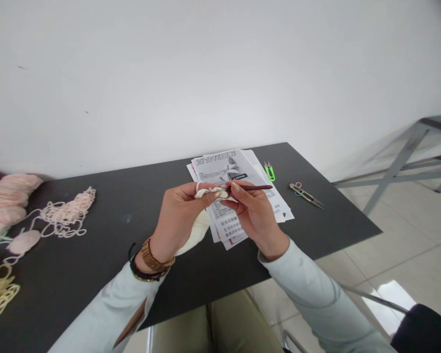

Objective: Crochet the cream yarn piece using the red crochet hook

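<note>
My left hand (180,211) is closed on a small cream crochet piece (220,193), pinching it between thumb and fingers. A dark reddish-brown crochet hook (255,187) lies in the closed fingers of my right hand (253,208). The hook's tip end meets the crochet piece, but the stitch there is too small to make out. Below my left hand a cream ball of yarn (198,230) rests on the table, partly hidden by that hand. Printed sheets (228,220) with a flower picture and Chinese text lie beneath both hands.
Green thread snips (269,171) and metal snips (306,196) lie right of the sheets on the black table (132,245). Pale pink yarn (68,213), a pink yarn skein (12,196) and yellow yarn (0,294) are at the left. A white wall (169,88) stands behind.
</note>
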Tool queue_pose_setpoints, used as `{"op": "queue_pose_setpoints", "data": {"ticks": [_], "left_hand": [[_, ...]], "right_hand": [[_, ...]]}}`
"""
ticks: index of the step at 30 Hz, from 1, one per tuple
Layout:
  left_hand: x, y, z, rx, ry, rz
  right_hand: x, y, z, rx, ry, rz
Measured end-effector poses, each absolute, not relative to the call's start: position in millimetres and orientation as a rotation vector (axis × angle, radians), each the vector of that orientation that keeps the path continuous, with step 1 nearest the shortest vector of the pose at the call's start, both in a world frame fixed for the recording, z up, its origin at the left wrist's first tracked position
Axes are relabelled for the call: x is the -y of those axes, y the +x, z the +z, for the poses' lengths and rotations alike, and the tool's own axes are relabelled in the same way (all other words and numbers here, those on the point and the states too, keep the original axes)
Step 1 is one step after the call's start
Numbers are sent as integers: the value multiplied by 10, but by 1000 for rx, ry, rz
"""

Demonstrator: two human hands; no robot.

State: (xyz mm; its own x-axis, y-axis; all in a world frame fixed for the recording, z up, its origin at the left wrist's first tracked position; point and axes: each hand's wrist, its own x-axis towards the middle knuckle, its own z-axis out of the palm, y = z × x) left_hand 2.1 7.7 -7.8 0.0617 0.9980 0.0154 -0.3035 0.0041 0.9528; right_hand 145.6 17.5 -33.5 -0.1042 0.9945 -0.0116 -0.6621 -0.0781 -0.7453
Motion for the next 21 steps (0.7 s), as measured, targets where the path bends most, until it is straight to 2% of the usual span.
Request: {"op": "queue_pose_setpoints", "data": {"ticks": [8,13,21], "left_hand": [[-66,-53,-90,-913,1195,1253],[-74,-171,7,-1014,1456,1141],[-110,-106,-65,-1218,1318,1101]], "right_hand": [[-198,1481,-365,722,-670,1645],[-213,1557,-361,835,-719,1520],[-187,1552,-411,1126,-759,1313]]}}
